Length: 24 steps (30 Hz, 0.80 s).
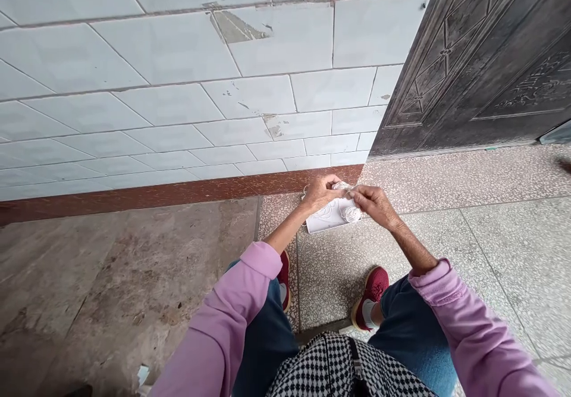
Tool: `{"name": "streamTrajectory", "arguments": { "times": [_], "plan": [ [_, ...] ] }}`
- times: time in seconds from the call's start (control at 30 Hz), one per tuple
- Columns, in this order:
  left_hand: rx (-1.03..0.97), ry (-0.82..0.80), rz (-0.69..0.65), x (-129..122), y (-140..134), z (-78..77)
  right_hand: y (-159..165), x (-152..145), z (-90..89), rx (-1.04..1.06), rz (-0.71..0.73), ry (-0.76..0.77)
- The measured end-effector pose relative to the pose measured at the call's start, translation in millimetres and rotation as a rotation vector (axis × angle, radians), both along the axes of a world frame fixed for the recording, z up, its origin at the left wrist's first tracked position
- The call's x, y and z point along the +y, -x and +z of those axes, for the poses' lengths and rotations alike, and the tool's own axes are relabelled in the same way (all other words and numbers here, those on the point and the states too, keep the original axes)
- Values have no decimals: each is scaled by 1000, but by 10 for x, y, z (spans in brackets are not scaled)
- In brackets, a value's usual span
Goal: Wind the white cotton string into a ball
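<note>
My left hand point(322, 193) is closed, with thumb and fingers around a small bundle of white yarn point(341, 186). Close by on the right, my right hand point(373, 203) pinches at the same bundle with its fingertips. Whether a hook or needle is among the fingers is too small to make out. Below both hands, a shallow white tray point(317, 224) lies on the floor. A ball of white yarn point(351, 213) rests at its right end, and loose strands point(328, 211) spread over its bottom. My left hand covers part of the tray's far side.
A pale tiled wall point(178, 99) with a red-brown skirting point(200, 191) stands in front. To the right is a dark carved door point(473, 58). Speckled stone floor point(428, 254) lies on the right, stained concrete point(147, 266) on the left. Red shoes point(373, 290) flank the tray's near side.
</note>
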<state>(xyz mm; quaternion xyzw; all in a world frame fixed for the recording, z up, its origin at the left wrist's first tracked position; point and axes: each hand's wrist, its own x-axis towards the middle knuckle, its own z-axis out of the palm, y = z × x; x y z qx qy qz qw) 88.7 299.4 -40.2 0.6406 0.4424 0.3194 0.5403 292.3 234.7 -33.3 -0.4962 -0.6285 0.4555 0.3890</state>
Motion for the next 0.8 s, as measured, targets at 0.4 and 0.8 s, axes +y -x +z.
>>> {"name": "streamTrajectory", "arguments": {
  "times": [0.4, 0.8],
  "plan": [
    [-510, 417, 20, -40, -72, 13, 74, 86, -96, 112, -23, 167],
    [-68, 288, -290, -22, 124, 40, -155, 94, -42, -83, -131, -78]
  ]
}}
